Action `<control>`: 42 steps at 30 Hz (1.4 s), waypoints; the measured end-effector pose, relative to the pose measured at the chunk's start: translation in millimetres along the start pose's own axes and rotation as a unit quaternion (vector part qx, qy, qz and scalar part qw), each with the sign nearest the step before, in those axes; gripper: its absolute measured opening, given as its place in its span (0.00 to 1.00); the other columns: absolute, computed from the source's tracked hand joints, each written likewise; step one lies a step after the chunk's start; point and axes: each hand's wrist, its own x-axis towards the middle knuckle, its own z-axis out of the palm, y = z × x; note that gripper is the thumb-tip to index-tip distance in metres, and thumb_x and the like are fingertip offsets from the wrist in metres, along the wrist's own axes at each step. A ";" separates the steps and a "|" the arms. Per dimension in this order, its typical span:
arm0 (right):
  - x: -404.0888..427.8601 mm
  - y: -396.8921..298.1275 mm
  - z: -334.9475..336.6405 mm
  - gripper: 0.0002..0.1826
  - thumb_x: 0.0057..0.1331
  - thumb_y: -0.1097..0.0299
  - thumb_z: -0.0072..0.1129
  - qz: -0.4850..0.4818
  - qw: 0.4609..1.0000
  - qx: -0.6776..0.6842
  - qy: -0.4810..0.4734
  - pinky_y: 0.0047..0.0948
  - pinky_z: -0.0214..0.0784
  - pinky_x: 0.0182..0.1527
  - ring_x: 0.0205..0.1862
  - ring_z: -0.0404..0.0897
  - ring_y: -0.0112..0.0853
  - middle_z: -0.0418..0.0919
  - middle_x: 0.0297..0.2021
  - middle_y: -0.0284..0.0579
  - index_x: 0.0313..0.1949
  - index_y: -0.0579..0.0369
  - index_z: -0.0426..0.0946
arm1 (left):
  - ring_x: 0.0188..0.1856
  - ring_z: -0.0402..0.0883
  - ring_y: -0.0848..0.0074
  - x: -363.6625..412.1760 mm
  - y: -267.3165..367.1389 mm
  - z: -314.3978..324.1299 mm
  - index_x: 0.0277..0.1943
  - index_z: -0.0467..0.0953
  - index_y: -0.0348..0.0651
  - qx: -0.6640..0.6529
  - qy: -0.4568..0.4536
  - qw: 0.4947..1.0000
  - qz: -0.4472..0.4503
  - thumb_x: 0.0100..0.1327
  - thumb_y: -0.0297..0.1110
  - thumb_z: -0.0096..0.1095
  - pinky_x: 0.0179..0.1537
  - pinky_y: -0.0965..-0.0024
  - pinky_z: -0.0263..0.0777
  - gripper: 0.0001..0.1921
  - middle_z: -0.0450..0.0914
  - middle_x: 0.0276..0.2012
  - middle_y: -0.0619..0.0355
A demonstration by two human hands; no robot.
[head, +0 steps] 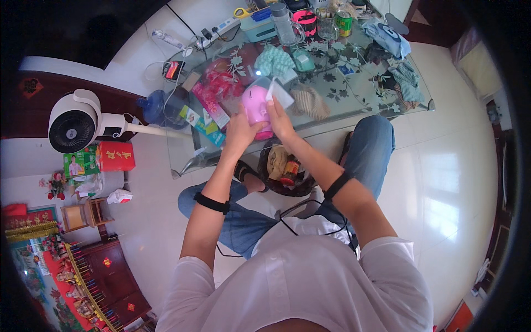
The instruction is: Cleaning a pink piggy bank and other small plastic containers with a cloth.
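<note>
A glossy pink piggy bank (254,99) with a dark coin slot is held above the front of the glass table (265,154). My left hand (239,129) grips its near left side, the thumb reaching across the lower part. In my right hand (278,121) is a white tissue or wipe (282,96), pinched at the right side of the pink piggy bank. The fingers of that hand are partly hidden behind the white sheet. Just right of the sheet lies a striped beige cloth (310,101) on the glass.
Left of my hands are a pink box (210,104) and a teal box (203,126). A glass pitcher (284,25) and a green can (344,23) stand at the back. Below the table edge is a waste basket (276,182). A fan (74,120) stands left.
</note>
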 end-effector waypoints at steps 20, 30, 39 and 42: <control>-64.7 -38.5 -10.2 0.27 0.80 0.66 0.50 -0.328 0.875 -0.355 -0.041 0.52 0.48 0.80 0.82 0.52 0.55 0.56 0.78 0.64 0.73 0.64 0.65 | 0.34 0.90 0.70 -0.5 3.3 -11.3 0.55 0.81 0.28 -0.449 -0.035 0.881 -0.147 0.77 0.55 0.59 0.41 0.68 0.83 0.30 0.87 0.36 0.51; 30.3 -67.2 8.8 0.16 0.68 0.65 0.62 -0.512 0.656 -0.495 -0.250 0.47 0.65 0.73 0.70 0.74 0.45 0.80 0.64 0.49 0.51 0.59 0.86 | 0.52 0.87 0.49 -3.8 -36.9 37.4 0.69 0.70 0.33 -0.256 0.147 0.942 -0.160 0.79 0.56 0.51 0.57 0.51 0.76 0.32 0.87 0.49 0.38; 48.4 -45.5 79.5 0.14 0.72 0.64 0.55 -0.345 0.406 -0.775 -0.339 0.45 0.62 0.71 0.66 0.78 0.41 0.88 0.50 0.43 0.48 0.48 0.89 | 0.62 0.76 0.40 -28.4 -52.7 14.4 0.72 0.64 0.33 -0.298 0.184 0.921 -0.168 0.78 0.51 0.55 0.63 0.46 0.71 0.32 0.70 0.64 0.32; 17.3 -30.8 86.9 0.14 0.73 0.63 0.55 -0.328 0.387 -0.803 -0.313 0.49 0.62 0.70 0.66 0.77 0.46 0.87 0.51 0.42 0.48 0.49 0.89 | 0.61 0.78 0.44 -32.6 -61.6 6.2 0.72 0.64 0.34 -0.312 0.203 0.915 -0.157 0.77 0.49 0.58 0.62 0.48 0.72 0.31 0.70 0.63 0.33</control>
